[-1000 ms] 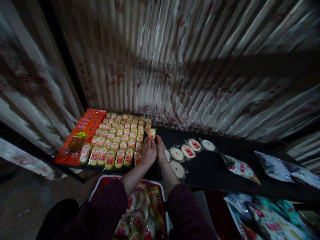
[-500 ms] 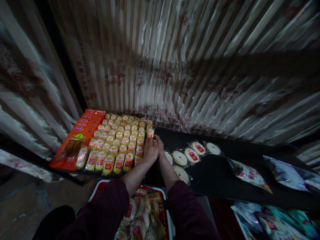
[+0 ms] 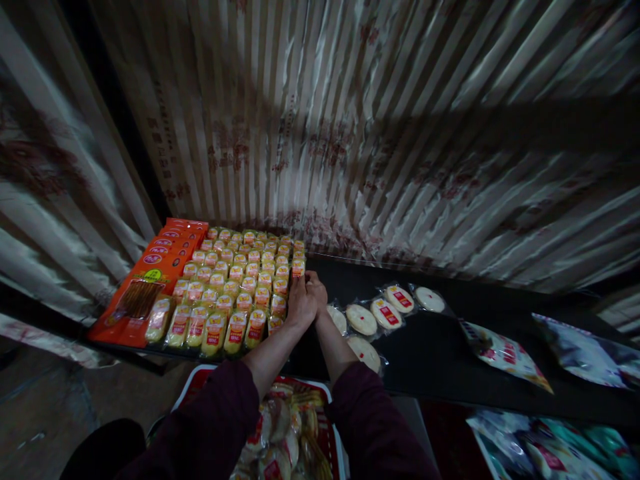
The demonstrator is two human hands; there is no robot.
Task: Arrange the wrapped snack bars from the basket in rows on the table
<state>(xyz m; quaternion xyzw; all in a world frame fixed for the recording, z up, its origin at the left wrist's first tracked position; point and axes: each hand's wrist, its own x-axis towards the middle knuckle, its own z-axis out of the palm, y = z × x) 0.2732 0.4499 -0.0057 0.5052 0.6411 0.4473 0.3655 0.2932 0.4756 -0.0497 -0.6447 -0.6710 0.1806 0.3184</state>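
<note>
Both hands meet at the right edge of a block of small yellow snack packets (image 3: 235, 287) laid in rows on a black shelf (image 3: 450, 353). My left hand (image 3: 300, 303) has its fingers curled against the packet (image 3: 299, 268) at the end of a row. My right hand (image 3: 319, 293) is pressed beside it, fingers closed; whether it holds anything is hidden. Both sleeves are dark maroon.
Orange boxes (image 3: 155, 267) lie left of the packets. Round white wrapped cakes (image 3: 385, 310) sit just right of my hands. Printed bags (image 3: 505, 353) lie farther right. A red basket (image 3: 300, 433) full of packets is below my arms. A striped curtain (image 3: 380, 133) hangs behind.
My hands have shifted slightly forward along the row's end, and the packet that was raised between my fingers now sits down in line with the rows. The view has drifted a little.
</note>
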